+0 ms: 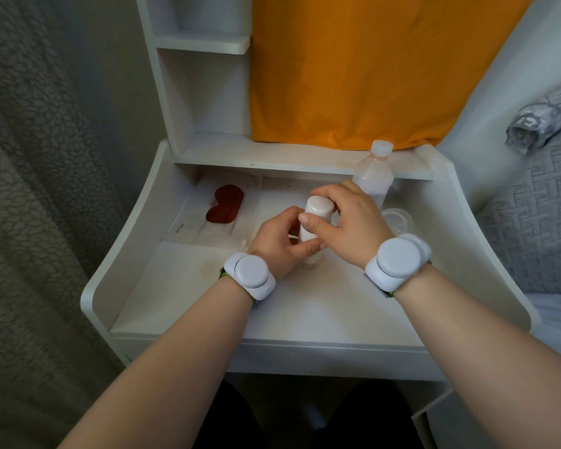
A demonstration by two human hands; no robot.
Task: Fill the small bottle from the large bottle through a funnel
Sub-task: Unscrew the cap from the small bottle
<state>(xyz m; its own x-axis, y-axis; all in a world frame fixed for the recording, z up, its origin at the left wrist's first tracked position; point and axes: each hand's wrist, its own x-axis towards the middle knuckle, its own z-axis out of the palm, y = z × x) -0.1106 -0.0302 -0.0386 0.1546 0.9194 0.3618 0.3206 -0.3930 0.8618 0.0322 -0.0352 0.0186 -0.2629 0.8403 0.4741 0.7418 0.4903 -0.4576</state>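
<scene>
A small white bottle [314, 222] with a white cap stands upright on the white desk [182, 296], at the middle. My left hand [277, 241] grips its body from the left. My right hand [347, 218] curls round its cap from the right, thumb on the near side. Behind my right hand stands the large clear bottle [374, 176], capped white and holding pale liquid. A clear funnel [397, 218] lies on the desk just right of my right hand, partly hidden by it.
A dark red sleep mask [224, 204] in a clear packet lies at the back left of the desk. Raised side walls border the desk left and right. Orange cloth [353, 69] hangs behind; shelves [204, 43] stand at the back left. A grey quilted bed [531, 205] lies to the right.
</scene>
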